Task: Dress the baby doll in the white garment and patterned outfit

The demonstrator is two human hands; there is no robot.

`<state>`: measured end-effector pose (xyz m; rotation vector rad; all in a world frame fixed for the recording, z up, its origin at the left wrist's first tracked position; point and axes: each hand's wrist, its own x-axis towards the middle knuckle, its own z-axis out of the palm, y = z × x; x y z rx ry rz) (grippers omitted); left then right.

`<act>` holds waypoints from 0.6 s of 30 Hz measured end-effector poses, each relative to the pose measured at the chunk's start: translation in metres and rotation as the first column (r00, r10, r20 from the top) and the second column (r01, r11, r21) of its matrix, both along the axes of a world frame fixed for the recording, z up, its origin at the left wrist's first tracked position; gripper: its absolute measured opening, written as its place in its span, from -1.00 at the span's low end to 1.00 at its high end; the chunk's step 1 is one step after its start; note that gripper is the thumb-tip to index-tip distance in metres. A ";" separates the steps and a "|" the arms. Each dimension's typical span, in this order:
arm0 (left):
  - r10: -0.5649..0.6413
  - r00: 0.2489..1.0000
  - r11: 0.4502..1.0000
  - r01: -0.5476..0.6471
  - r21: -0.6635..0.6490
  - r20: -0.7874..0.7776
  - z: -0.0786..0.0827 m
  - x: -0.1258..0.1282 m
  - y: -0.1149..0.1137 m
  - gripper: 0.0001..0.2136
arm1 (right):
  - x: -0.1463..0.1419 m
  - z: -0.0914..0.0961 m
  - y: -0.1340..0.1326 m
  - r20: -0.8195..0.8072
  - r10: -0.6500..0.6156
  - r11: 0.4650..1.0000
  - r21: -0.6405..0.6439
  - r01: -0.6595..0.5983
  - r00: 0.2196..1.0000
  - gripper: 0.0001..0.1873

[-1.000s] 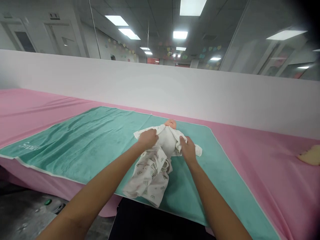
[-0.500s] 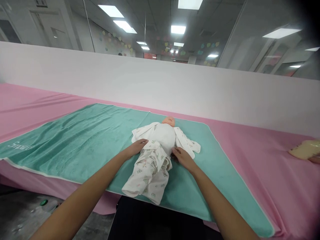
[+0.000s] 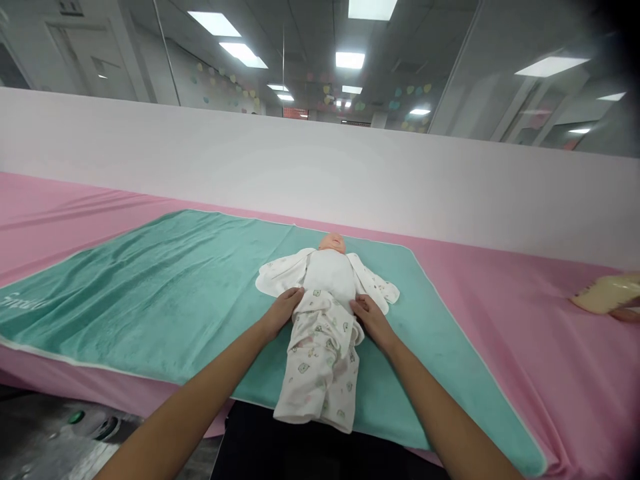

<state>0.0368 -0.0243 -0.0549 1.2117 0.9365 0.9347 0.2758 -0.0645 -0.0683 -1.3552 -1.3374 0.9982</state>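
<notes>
While trousers (image 3: 320, 367) reach the towel's (image 3: 160, 300) near edge, our half-curled left hand (image 3: 284, 311) and right hand (image 3: 373, 317) flank the doll (image 3: 330, 275), grip unclear.

Behind the pink-draped table (image 3: 505, 300) I see a plain white wall (image 3: 225, 160) running along its far edge, topped by glass panels (image 3: 313, 33). Bright rectangular ceiling lights (image 3: 350, 61) show in the glass, with pastel shapes (image 3: 411, 90) and, leftward, a door (image 3: 95, 70). Grey floor (image 3: 201, 457) shows below the near edge.

White lettering (image 3: 23, 303) on the green towel (image 3: 150, 287), by its left edge; seemingly starts "S"; rest unclear.
</notes>
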 end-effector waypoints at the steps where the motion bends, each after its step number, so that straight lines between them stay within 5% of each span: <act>1: 0.045 0.998 0.999 -0.044 0.032 -0.037 -0.003 -0.001 0.003 -0.57 | 0.003 -0.003 -0.002 0.022 0.013 1.000 0.021 -0.013 1.000 -0.62; 5: 0.145 0.977 0.971 -0.110 0.213 -0.157 -0.009 -0.007 0.010 -0.65 | 0.006 -0.002 -0.008 0.133 0.050 0.992 0.110 -0.065 0.990 -0.68; 10: 0.092 0.970 0.877 0.027 0.480 -0.224 -0.006 -0.007 0.008 -0.76 | 0.008 0.016 -0.017 0.232 0.280 0.934 0.158 -0.320 0.932 -0.73; 15: -0.013 0.963 0.883 0.138 0.448 -0.270 0.014 -0.001 0.004 -0.65 | 0.009 0.030 -0.027 0.312 0.355 0.901 0.136 -0.412 0.881 -0.74; 18: -0.104 0.917 0.811 0.303 0.500 -0.386 0.035 0.002 0.008 -0.65 | 0.000 0.034 -0.030 0.359 0.321 0.887 0.211 -0.411 0.877 -0.78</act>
